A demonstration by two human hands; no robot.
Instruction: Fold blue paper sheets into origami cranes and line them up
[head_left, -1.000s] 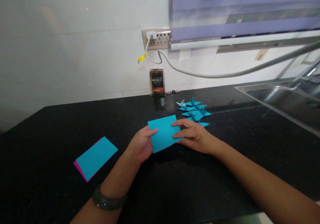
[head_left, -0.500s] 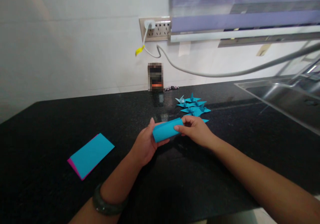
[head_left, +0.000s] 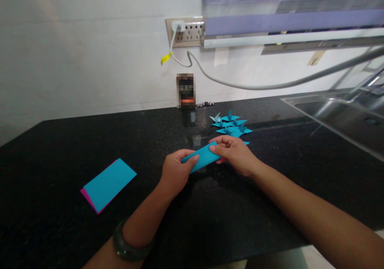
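Note:
Between my two hands a sheet of blue origami paper (head_left: 203, 159) is doubled over into a narrow strip, held above the counter and slanting up to the right. My left hand (head_left: 177, 171) pinches its left end, thumb on top and fingers behind. At the right end my right hand (head_left: 232, 151) grips it the same way, thumb over the upper corner. Just beyond my right hand stand several folded blue paper cranes (head_left: 234, 130), one of them a paler crane (head_left: 216, 118). My hand hides part of the nearest crane.
A stack of blue and pink paper (head_left: 109, 185) lies on the black counter (head_left: 60, 149) at left. A pixelated dark box (head_left: 186, 90) stands against the wall, a beaded string (head_left: 205, 104) beside it. A metal sink (head_left: 339, 109) is at right; a grey cable (head_left: 255, 87) hangs above.
My left thumb has come down over the blue paper, and my left hand has turned from cupping it to pinching it. The loosely curled paper now looks flatter and narrower.

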